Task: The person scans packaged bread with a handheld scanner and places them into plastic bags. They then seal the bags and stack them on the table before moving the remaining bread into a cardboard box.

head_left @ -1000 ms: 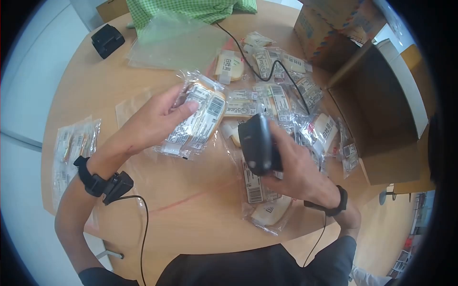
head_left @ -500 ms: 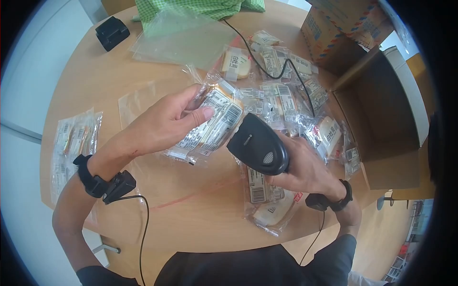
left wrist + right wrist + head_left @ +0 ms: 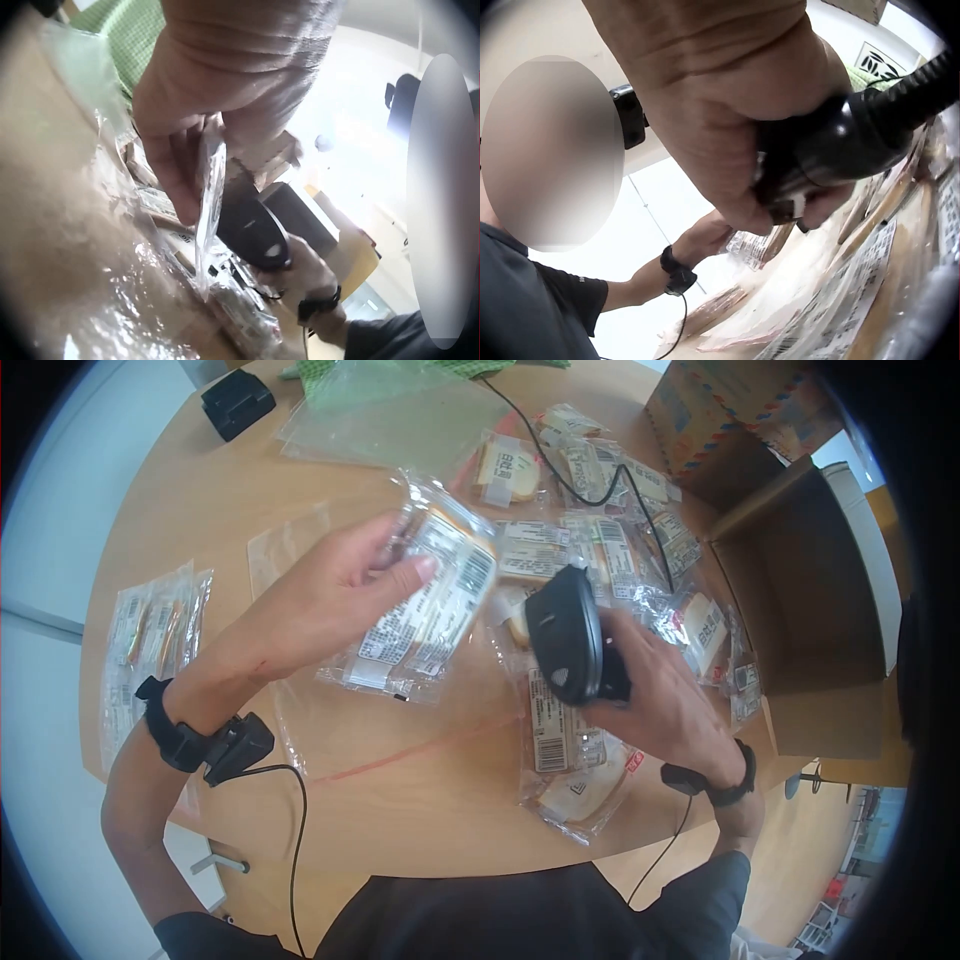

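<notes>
My left hand [image 3: 325, 595] grips a clear plastic packet of sliced bread [image 3: 432, 610], thumb on top and the other fingers mostly hidden beneath. White printed labels with a barcode face up on it. In the left wrist view this packet [image 3: 211, 202] appears edge-on. Fingers of my right hand [image 3: 665, 695] wrap round the handle of a black barcode scanner [image 3: 565, 635], its head tilted on its side a short way right of the packet. A ribbed black cable joint leaves the scanner's handle [image 3: 825, 154] in the right wrist view.
Several more bread packets [image 3: 535, 550] lie spread beneath and behind the scanner, a black cable [image 3: 590, 500] across them. Other packets [image 3: 150, 630] lie at the left. An open cardboard box [image 3: 830, 710] stands right; a black device [image 3: 238, 405] and clear plastic sheets [image 3: 390, 425] lie at the back.
The scanner first turned its flat top upward close beside the packet, then tilted back on its side and drew away rightward. The bread packet shifted right, then back left, still in my left hand.
</notes>
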### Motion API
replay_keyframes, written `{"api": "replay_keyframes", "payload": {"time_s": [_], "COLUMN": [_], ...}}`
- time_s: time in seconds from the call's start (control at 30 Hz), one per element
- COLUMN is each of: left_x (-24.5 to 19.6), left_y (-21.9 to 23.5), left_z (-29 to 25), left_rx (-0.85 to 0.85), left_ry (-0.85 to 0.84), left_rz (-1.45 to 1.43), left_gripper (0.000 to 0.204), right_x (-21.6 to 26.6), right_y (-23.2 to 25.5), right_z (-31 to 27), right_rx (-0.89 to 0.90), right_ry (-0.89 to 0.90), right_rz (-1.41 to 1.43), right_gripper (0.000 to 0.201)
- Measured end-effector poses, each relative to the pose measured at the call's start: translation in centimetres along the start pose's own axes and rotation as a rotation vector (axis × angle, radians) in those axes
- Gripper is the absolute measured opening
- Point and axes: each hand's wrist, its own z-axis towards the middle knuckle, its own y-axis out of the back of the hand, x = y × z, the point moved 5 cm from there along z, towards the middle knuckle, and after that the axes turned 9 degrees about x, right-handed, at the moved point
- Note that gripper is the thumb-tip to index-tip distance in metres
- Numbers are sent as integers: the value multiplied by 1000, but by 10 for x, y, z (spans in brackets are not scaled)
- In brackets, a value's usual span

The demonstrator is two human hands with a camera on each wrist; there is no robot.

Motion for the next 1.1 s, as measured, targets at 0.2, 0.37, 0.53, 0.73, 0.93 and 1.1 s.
{"api": "replay_keyframes", "payload": {"time_s": [0.2,0.37,0.53,0.73,0.93,1.1], "left_x": [17,11,-18,28,76,68], "left_y": [12,-27,-63,-30,-40,-43], "left_z": [-38,-42,-47,-73,-79,-80], "left_rx": [-309,-298,-82,-52,-35,-143], "left_ry": [33,-37,26,-303,-193,-259], "left_rz": [-479,-556,-549,823,818,787], "left_gripper": [46,50,55,49,29,19], "right_x": [-24,49,71,65,78,81], "right_y": [-18,-11,-24,-23,-67,-82], "right_z": [-23,-26,2,-38,-60,-58], "right_rx": [-58,-164,-326,-463,-173,-175], "right_ry": [-30,208,587,651,874,925], "right_rz": [-258,-468,-616,-549,-664,-635], "right_gripper": [85,93,79,36,36,33]}}
